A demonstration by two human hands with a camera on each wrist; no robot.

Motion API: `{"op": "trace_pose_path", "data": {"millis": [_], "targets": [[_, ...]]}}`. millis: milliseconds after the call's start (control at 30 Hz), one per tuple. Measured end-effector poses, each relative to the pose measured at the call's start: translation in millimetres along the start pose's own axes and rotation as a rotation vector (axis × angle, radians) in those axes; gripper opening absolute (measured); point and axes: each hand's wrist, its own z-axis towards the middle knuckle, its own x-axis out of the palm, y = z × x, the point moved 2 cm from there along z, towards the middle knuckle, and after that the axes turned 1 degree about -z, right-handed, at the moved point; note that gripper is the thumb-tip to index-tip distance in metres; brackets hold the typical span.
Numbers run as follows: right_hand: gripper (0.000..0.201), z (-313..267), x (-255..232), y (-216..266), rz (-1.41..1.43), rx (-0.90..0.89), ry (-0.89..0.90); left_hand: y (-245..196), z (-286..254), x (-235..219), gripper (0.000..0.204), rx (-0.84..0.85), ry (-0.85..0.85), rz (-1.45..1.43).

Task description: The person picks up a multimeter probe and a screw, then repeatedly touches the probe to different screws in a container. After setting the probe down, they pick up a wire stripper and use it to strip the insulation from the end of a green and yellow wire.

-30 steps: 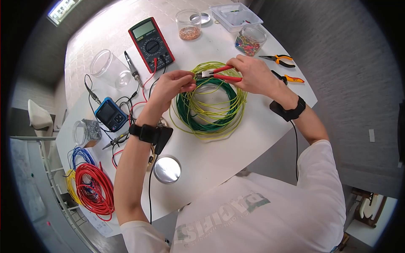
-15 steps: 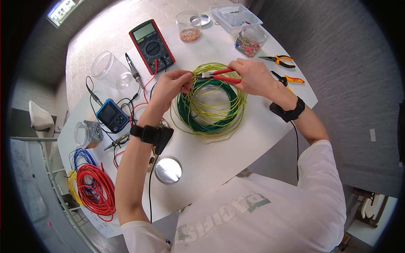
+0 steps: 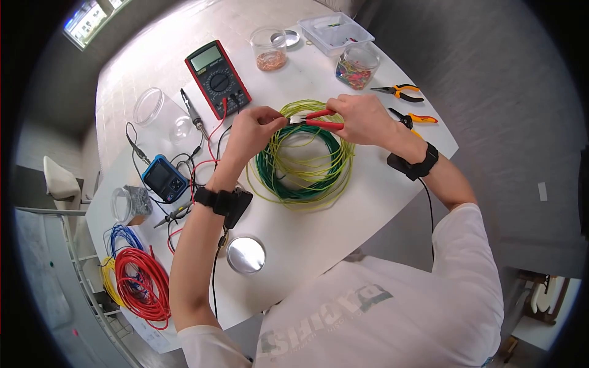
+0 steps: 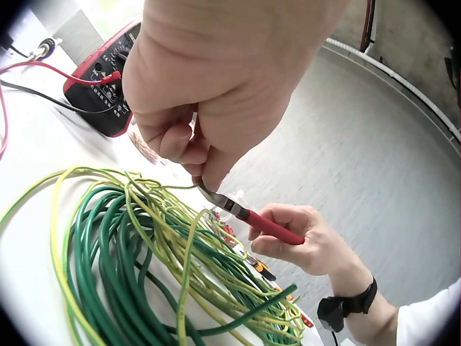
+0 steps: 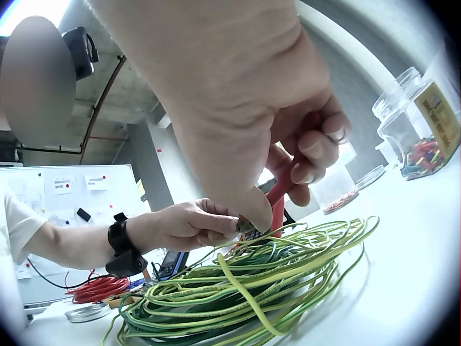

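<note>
The right hand [image 3: 368,121] grips red-handled pliers [image 3: 324,125], whose jaws point left over the far side of a coil of yellow-green wire [image 3: 347,161] and dark green wire [image 3: 265,173]. In the left wrist view the plier head meets the left fingertips, where a thin yellow-green strand [image 4: 155,185] leads in. The left hand [image 3: 251,132] pinches that strand's end between thumb and fingers. Whether the jaws are closed on the strand cannot be told. The right wrist view shows red handles [image 5: 282,180] in the curled right fingers [image 5: 311,150].
Beyond the coil stand a multimeter [image 3: 218,80], a jar of copper bits [image 3: 270,60], a jar of coloured pieces [image 3: 354,72] and a tray [image 3: 336,35]. Orange-handled pliers [image 3: 407,93] lie right. Left are a blue-cased device [image 3: 164,179], red wire [image 3: 142,288] and a round lid [image 3: 246,255].
The head view has shifted, so the table's items appear slightly lower. Both hands stay close together above the coil, with the pliers still in the right hand.
</note>
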Motion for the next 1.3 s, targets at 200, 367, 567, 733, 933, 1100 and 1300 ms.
{"op": "trace_pose_path", "data": {"millis": [200,367,567,733,933,1100,1300], "targets": [[0.036,0,1,-3,-0.023,-0.015,-0.023,1,-1,3,0.019,0.089,-0.051,0.071],[0.035,1,-4,1,-0.004,-0.004,0.021,4,-1,5,0.017,0.133,-0.102,-0.003],[0.033,2,-3,0,0.0,-0.01,0.016,-4,-2,6,0.011,0.269,-0.118,0.149],[0.03,2,-7,2,-0.009,-0.008,0.066,-8,-4,8,0.007,0.323,-0.106,0.19],[0.027,2,-5,2,0.01,0.007,0.117,-6,-2,8,0.007,0.371,-0.137,0.213],[0.029,-5,-2,1,0.024,0.026,0.156,-5,3,-3,0.013,0.288,-0.229,0.136],[0.036,-49,-27,-19,0.166,0.202,-0.008,-1,31,-29,0.025,-0.289,-0.095,-0.648]]}}
